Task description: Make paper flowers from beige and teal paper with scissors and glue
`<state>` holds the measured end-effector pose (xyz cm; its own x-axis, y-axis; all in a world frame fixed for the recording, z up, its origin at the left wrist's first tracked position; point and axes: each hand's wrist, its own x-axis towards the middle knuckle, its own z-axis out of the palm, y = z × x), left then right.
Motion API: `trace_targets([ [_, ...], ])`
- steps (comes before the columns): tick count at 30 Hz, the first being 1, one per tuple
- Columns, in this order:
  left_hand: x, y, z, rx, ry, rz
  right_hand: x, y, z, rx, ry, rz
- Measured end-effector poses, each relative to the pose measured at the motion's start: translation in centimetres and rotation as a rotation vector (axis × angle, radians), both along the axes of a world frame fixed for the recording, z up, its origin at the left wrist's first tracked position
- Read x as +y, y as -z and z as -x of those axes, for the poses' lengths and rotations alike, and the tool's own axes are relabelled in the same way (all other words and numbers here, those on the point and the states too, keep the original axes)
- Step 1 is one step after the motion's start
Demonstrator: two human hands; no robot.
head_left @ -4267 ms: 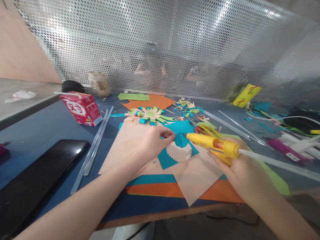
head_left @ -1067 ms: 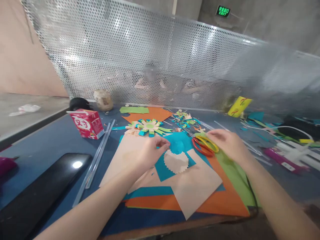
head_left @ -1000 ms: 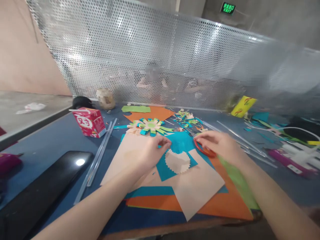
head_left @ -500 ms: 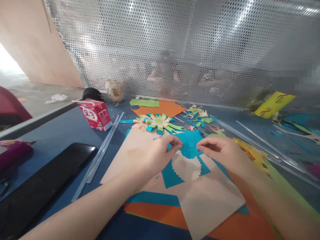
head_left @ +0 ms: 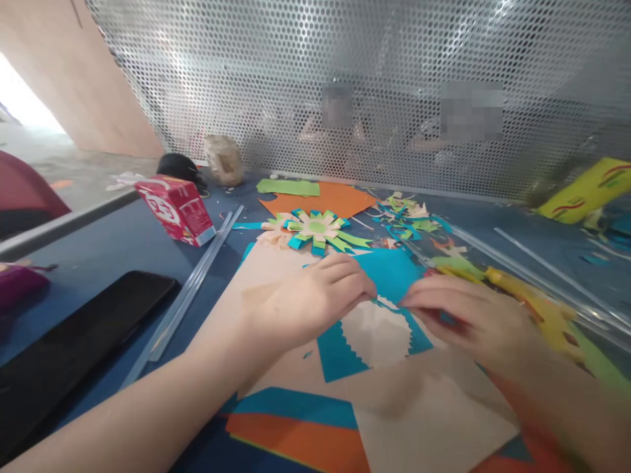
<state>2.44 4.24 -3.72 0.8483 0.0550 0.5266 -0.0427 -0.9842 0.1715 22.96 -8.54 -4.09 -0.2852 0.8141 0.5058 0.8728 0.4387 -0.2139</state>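
My left hand is closed in a pinch over the paper pile, and its fingertips grip one side of a small blue paper piece. On the other side of that piece, my right hand pinches with curled fingers. The piece shows as a narrow, nearly edge-on strip, mostly hidden by the fingers. Beneath lies a blue sheet with a round, zigzag-edged opening. Cream paper shows through it. Beyond my hands sits a layered paper flower in green, cream and blue.
To the left are a black phone, clear plastic sticks and a red carton. Colourful paper scraps lie at the back, before a perforated metal panel. A yellow-handled tool rests on the right.
The small blue piece has turned from facing me to nearly edge-on. Both hands have shifted slightly right in view, and the right fingers are more curled.
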Motion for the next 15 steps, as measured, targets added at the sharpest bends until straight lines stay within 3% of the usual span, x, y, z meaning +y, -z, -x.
trace_targets([
  [4, 0.4, -0.2, 0.1, 0.022, 0.088, -0.203, -0.6, 1.4, -0.9, -0.195, -0.047, -0.011],
  [8, 0.5, 0.0, 0.1, 0.037, 0.126, -0.266, -0.9, 1.5, -0.4, -0.191, 0.024, -0.067],
  [11, 0.2, 0.3, 0.0, 0.075, 0.070, -0.194, -1.0, 0.9, 0.5, -0.125, 0.142, -0.111],
  [15, -0.2, 0.8, 0.1, 0.221, -0.209, 0.094, -1.1, 0.3, 1.4, -0.032, 0.411, -0.134],
])
